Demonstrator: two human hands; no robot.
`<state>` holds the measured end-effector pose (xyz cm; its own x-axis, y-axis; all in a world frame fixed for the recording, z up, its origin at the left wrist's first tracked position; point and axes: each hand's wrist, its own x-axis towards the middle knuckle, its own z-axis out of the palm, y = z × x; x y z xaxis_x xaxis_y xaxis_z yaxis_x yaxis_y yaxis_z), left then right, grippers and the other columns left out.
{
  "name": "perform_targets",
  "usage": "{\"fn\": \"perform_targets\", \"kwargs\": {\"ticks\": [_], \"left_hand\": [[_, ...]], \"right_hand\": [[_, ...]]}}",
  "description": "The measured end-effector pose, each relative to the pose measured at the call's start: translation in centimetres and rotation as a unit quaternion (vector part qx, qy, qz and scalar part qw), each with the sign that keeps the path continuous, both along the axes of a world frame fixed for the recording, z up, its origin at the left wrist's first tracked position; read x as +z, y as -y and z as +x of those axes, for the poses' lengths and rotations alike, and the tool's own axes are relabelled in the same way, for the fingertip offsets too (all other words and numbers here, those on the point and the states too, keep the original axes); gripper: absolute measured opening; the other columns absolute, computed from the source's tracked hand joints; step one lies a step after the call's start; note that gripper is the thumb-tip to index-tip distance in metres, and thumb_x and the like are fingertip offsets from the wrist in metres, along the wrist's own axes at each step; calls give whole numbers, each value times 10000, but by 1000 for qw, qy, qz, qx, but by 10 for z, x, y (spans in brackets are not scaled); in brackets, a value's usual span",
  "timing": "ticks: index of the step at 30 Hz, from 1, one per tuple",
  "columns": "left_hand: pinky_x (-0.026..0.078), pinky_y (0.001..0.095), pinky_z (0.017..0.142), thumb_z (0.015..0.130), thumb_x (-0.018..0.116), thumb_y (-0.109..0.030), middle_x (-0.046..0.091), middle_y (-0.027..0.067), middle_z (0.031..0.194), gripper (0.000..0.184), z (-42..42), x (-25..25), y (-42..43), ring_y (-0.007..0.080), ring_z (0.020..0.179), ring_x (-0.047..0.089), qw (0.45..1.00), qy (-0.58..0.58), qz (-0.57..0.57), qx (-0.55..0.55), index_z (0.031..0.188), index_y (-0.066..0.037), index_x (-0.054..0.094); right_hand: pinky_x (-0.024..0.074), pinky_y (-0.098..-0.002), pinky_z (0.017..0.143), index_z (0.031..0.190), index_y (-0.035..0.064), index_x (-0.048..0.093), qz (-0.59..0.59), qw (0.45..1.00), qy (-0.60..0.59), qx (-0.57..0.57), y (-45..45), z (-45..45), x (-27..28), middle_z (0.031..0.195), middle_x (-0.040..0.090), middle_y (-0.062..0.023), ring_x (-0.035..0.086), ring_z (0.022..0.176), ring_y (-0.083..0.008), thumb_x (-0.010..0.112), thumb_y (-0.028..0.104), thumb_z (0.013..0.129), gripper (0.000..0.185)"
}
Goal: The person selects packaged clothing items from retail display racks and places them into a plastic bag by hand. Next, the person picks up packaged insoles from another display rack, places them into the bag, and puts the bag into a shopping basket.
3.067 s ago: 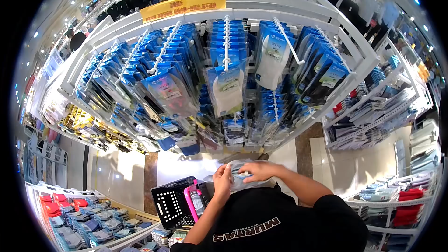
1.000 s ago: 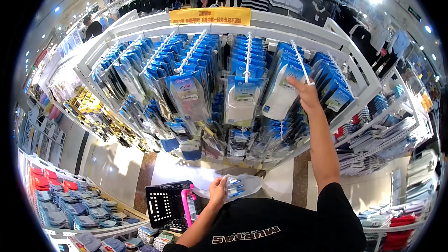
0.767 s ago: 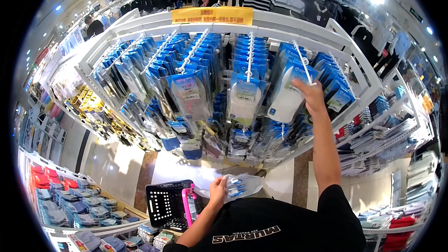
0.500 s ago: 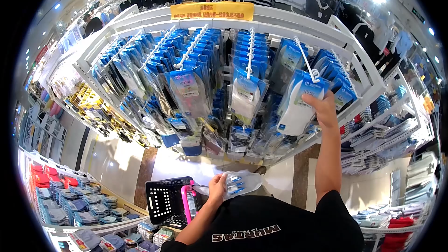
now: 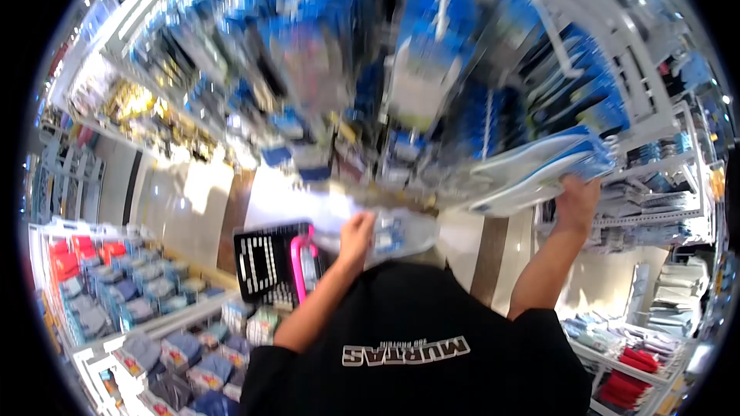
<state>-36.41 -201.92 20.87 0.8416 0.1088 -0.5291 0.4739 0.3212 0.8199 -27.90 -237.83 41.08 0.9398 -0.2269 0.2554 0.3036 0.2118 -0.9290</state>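
Note:
My right hand (image 5: 578, 194) is closed round the blue ends of several clear packs with white contents (image 5: 520, 177). They are held out to the left of the hand, nearly flat, just below the right end of the rack. I cannot make out what the packs contain. At lower centre my left hand (image 5: 356, 237) is closed on a clear plastic pack (image 5: 407, 235) with blue and white bits showing inside. Motion blurs both hands. Beside the left forearm is a black shopping basket (image 5: 264, 271) with a pink handle (image 5: 299, 266).
A white rack (image 5: 644, 69) spans the front, with rows of blue-topped packs (image 5: 424, 81) on hooks. A bare white hook (image 5: 556, 38) sticks out at right. Shelves of folded packs (image 5: 139, 285) stand at lower left. More shelves (image 5: 647, 192) line the right side.
My right hand has taken packs off the right hook and moved down and right, tipping them nearly flat. The view has tilted down. My left hand still grips its plastic pack.

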Motion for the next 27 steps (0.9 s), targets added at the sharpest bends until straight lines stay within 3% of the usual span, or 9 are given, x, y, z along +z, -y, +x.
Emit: {"fn": "perform_targets", "kwargs": {"ticks": [2,3,8,11,14,18,21,25,27], "left_hand": [[328,228,435,956,599,-232,472,-46,625,178,2,-5,-3,56,500,418,999,29,-21,-4,899,-63,612],[301,217,432,962,590,-235,447,-65,609,162,3,7,-2,46,487,398,999,17,-27,-1,855,-113,586],[314,200,440,954,611,-225,480,-57,621,177,7,16,-5,30,484,405,999,19,-40,10,970,-49,624],[308,205,429,958,604,-220,478,-57,618,172,7,15,-5,30,474,396,999,13,-50,15,965,-48,616],[295,217,410,967,588,-218,456,-60,603,173,9,17,2,33,454,375,999,9,-45,12,925,-50,594],[305,225,418,957,601,-254,441,-62,605,199,8,28,10,44,476,392,1000,-17,-14,0,894,-65,595],[301,224,412,965,586,-254,428,-67,592,188,8,17,6,44,474,390,999,-21,-33,0,876,-89,590],[290,223,382,957,603,-221,459,-46,579,160,12,4,8,49,438,395,997,5,-53,55,937,-62,599],[293,223,378,960,594,-219,461,-48,583,156,14,-4,8,48,437,396,997,32,-55,54,958,-63,601]], "right_hand": [[455,-409,992,1301,18,476,-1,999,-42,11,-6,-10,-26,1176,579,-97,565,1124,-266,788,123,656,725],[451,-420,1001,1301,20,476,-5,998,-67,19,-15,-15,-30,1174,576,-98,562,1131,-274,785,123,663,716],[434,-401,1019,1307,16,484,57,988,-75,121,-46,-27,-91,1242,587,-101,564,1153,-249,703,15,751,598],[442,-381,1008,1282,16,513,44,976,-105,187,-76,-36,-101,1204,609,-97,589,1115,-242,719,30,748,573],[497,-324,915,1214,10,580,66,967,-107,222,-105,-35,-112,1132,648,-71,627,1021,-182,762,-18,727,521],[510,-305,879,1145,16,628,21,966,-165,198,-124,-29,-139,1073,666,-57,628,984,-152,789,-4,711,463],[515,-305,868,1101,32,660,20,976,-167,135,-143,-24,-124,1015,684,-41,638,927,-138,782,17,729,392],[513,-303,842,1089,48,669,-65,961,-157,216,-153,-29,-135,989,691,-26,640,897,-129,805,82,737,379],[510,-294,826,1078,38,668,-88,946,-217,222,-162,-41,-170,990,693,-24,638,890,-123,812,101,740,373]]}}
